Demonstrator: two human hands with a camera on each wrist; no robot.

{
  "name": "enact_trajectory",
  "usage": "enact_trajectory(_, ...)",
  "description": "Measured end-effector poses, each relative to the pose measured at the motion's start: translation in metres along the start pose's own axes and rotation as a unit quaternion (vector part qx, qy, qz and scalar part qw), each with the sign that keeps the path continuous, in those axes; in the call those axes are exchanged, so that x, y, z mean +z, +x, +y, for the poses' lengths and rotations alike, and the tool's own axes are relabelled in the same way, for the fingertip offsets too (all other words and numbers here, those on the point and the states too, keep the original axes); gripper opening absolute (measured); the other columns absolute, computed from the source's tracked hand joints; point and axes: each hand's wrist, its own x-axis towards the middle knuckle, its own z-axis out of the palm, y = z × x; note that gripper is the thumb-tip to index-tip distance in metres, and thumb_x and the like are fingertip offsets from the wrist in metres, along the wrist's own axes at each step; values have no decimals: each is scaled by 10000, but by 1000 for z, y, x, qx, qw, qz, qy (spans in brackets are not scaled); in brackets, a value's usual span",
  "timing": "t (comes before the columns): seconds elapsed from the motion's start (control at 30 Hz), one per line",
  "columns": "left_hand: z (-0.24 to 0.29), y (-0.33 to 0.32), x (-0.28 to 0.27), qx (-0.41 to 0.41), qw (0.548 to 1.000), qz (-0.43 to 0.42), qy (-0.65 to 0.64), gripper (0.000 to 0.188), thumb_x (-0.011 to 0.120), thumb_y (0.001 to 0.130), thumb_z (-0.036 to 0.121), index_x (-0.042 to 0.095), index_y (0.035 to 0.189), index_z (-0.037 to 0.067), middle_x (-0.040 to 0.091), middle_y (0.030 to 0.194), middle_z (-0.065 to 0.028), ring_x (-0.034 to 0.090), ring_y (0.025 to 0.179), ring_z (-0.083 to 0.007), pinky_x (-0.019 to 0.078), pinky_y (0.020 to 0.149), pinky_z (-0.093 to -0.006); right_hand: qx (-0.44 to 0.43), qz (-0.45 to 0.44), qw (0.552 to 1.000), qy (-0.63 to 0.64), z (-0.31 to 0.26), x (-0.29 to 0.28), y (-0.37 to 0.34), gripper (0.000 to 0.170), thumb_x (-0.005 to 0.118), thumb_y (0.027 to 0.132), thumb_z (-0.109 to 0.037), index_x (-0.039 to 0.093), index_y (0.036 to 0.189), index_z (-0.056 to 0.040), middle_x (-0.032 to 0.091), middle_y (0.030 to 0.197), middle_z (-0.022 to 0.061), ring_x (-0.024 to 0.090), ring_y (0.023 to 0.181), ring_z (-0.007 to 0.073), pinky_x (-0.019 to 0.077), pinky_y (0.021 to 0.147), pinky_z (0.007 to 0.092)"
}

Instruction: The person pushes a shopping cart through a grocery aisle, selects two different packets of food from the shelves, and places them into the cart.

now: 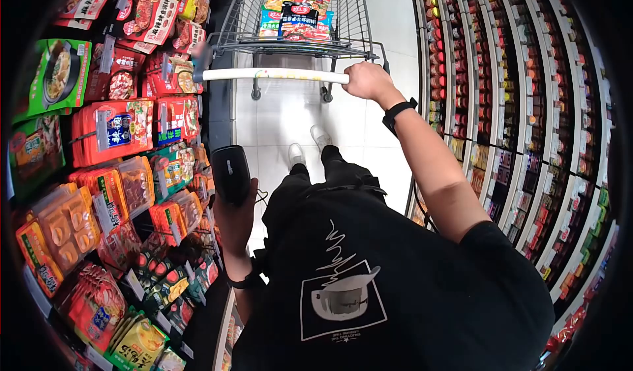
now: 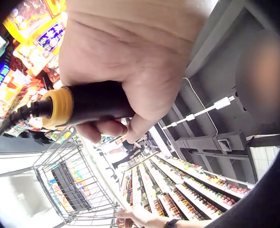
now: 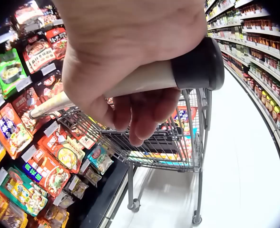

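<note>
Right grip [image 1: 369, 81] curls round the white handle [image 1: 270, 74] of the cart [image 3: 154, 143], bright packets [image 1: 298, 20] inside; left grip [image 1: 239, 229] clutches a black, cabled device [image 1: 231, 173]!

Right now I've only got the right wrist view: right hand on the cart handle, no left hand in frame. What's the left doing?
Observer: The left hand grips a black device, fingers curled round it.
Operator: Anything attached to it?
Observer: A cable runs out of the yellow collar at one end.
Operator: Can't see behind the cart handle. What's on the floor there?
Observer: A pair of white shoes, below dark trousers.
</note>
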Motion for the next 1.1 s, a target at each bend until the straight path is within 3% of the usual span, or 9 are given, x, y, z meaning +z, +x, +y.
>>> enact_trajectory(0.13,0,-3,-2,6,1000,8,-5,413,892,962,189,705,1253,-35,807,1095,-132,756,970,-183,593,891,-373,-13,-24,1000,-5,2,-4,8,406,663,892,-373,846,1167,-138,804,1180,199,758,1117,391,614,990,509)
enact_trajectory(0.23,-7,-6,-6,-3,1000,8,-25,412,884,969,169,693,1277,-29,803,1094,-121,750,961,-168,596,873,-365,-17,-43,999,21,9,0,19,386,665,887,-390,853,1099,-127,823,1082,173,779,1040,365,619,932,501)
enact_trajectory(0.27,-11,-8,-7,-8,999,9,-39,412,882,970,165,690,1281,-26,803,1090,-117,748,957,-162,597,867,-363,-17,-69,995,68,14,3,26,347,678,891,-398,855,985,-115,825,904,125,796,880,306,618,827,467)
enact_trajectory(0.37,-24,-11,-8,-20,997,12,-67,418,879,974,161,682,1296,-18,803,1084,-111,745,948,-151,599,851,-358,-11,-70,994,84,15,7,33,331,690,898,-401,846,880,-110,795,760,81,779,740,255,605,748,432)
enact_trajectory(0.77,-34,-18,-19,-56,996,17,-73,329,887,967,184,748,1192,-12,821,1008,-101,765,922,-150,600,821,-352,-4,-76,992,100,7,6,38,364,714,931,-409,865,891,-80,807,777,106,793,749,233,615,758,407)
enact_trajectory(0.9,-33,-22,-21,-56,995,8,-79,328,892,961,182,755,1191,-7,825,1007,-101,770,913,-149,601,811,-351,-6,-78,990,118,8,10,43,351,756,938,-352,836,963,-12,826,855,105,778,701,219,627,744,390)
enact_trajectory(1.1,-31,-22,-22,-50,997,0,-58,332,893,960,185,756,1196,-6,826,1004,-99,768,900,-149,602,811,-355,1,-56,994,95,6,9,38,341,728,927,-382,837,903,-61,800,788,103,778,736,236,604,739,404)
